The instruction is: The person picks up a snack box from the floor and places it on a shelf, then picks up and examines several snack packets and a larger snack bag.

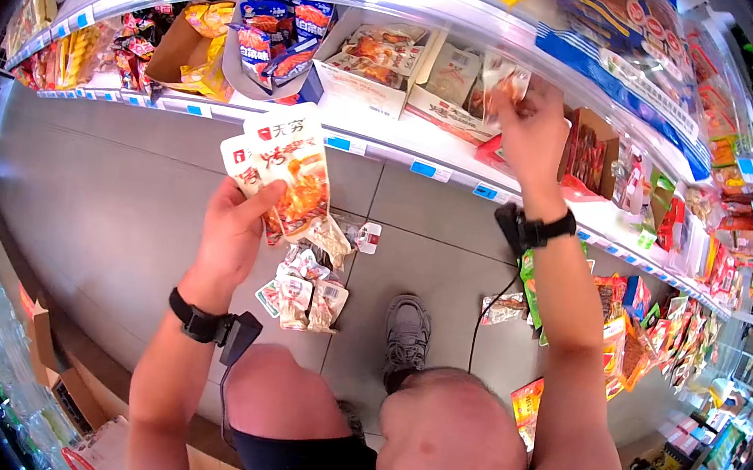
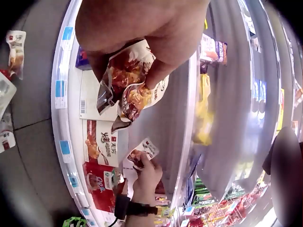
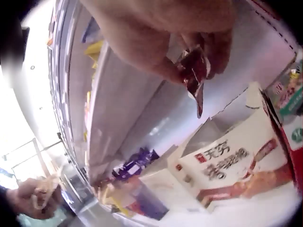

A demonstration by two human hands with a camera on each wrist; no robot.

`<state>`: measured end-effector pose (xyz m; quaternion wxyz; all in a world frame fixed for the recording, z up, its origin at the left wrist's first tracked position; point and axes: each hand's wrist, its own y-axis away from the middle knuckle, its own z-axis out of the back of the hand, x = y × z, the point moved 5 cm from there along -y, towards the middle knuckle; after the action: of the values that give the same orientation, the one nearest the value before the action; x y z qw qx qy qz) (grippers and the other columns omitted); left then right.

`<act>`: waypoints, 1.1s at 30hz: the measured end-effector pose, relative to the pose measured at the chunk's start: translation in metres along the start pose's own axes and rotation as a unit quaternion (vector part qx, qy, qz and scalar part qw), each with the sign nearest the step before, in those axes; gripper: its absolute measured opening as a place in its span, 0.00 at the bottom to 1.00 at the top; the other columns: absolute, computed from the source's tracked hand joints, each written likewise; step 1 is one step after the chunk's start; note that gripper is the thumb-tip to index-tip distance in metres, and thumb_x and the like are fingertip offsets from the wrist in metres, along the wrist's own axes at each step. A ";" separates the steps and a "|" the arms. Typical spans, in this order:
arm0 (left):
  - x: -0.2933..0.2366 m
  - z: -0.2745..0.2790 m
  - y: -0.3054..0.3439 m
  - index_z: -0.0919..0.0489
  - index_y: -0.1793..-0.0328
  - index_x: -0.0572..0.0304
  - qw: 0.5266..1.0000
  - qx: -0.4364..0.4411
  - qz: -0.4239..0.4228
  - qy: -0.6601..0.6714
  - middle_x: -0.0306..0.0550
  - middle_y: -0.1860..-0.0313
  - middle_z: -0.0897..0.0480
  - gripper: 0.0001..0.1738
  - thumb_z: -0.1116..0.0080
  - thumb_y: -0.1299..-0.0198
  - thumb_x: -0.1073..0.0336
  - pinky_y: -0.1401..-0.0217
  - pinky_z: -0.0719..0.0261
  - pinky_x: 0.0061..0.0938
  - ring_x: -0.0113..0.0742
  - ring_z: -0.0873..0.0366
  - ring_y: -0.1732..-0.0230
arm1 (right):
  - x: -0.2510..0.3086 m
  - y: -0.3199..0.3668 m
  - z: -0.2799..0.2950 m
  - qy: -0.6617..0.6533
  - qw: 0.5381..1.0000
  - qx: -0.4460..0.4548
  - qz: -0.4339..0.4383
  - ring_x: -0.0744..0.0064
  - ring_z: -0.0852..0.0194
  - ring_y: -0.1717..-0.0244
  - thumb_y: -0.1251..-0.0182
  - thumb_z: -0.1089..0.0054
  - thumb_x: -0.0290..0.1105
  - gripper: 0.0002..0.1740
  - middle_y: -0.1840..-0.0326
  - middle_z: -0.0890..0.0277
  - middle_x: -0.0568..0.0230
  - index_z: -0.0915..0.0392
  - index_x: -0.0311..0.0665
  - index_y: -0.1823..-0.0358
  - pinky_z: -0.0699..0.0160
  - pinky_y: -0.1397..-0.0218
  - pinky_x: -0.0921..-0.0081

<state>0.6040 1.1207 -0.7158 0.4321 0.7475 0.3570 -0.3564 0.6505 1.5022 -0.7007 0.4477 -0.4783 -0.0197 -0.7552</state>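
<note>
My left hand (image 1: pixel 233 233) pinches two white-and-brown snack packets (image 1: pixel 295 175) between thumb and fingers, held out over the floor in front of the shelf edge. In the left wrist view the packets (image 2: pixel 128 78) hang below the fingers of that hand (image 2: pixel 142 28). The right hand (image 1: pixel 532 132) grips a small packet (image 1: pixel 506 78) at the shelf, over the front of an open white box (image 1: pixel 451 113). Seen from the right wrist, this packet (image 3: pixel 195 71) lies edge-on in the fingers of the hand (image 3: pixel 175 38), above the printed box (image 3: pixel 236 161).
Another box of packets (image 1: pixel 366 85) and a box with blue packets (image 1: pixel 277 47) stand left on the shelf. A pile of small packets (image 1: pixel 305 292) lies on the floor beside a shoe (image 1: pixel 407 331). More packets (image 1: pixel 653 332) are heaped at the right.
</note>
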 end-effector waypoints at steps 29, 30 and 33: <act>-0.023 0.046 0.012 0.18 0.48 0.63 0.988 0.007 -0.039 -0.148 0.39 0.62 0.14 0.11 0.34 0.32 0.66 0.76 0.34 0.22 0.22 0.22 0.70 | -0.008 0.260 -0.193 0.093 0.876 0.452 0.138 0.46 0.16 0.53 0.36 0.32 0.48 0.32 0.51 0.19 0.47 0.28 0.33 0.40 0.16 0.52 0.54; -0.020 0.049 0.018 0.19 0.48 0.63 0.988 -0.005 -0.036 -0.148 0.39 0.63 0.14 0.12 0.34 0.32 0.66 0.76 0.34 0.22 0.22 0.22 0.71 | -0.006 0.280 -0.191 0.127 0.856 0.490 0.108 0.46 0.16 0.52 0.37 0.31 0.49 0.34 0.50 0.20 0.47 0.30 0.33 0.39 0.16 0.51 0.54; -0.012 0.064 0.023 0.20 0.46 0.63 0.987 -0.008 -0.032 -0.155 0.39 0.63 0.14 0.13 0.35 0.32 0.65 0.77 0.34 0.22 0.22 0.22 0.71 | 0.005 0.307 -0.206 0.223 0.809 0.531 0.119 0.50 0.19 0.45 0.39 0.30 0.53 0.38 0.47 0.23 0.48 0.32 0.32 0.39 0.17 0.49 0.55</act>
<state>0.6033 1.0515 -0.7210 0.4765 0.6682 0.3120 -0.4787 0.7183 1.2209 -0.9311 0.7103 0.0174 -0.2604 -0.6538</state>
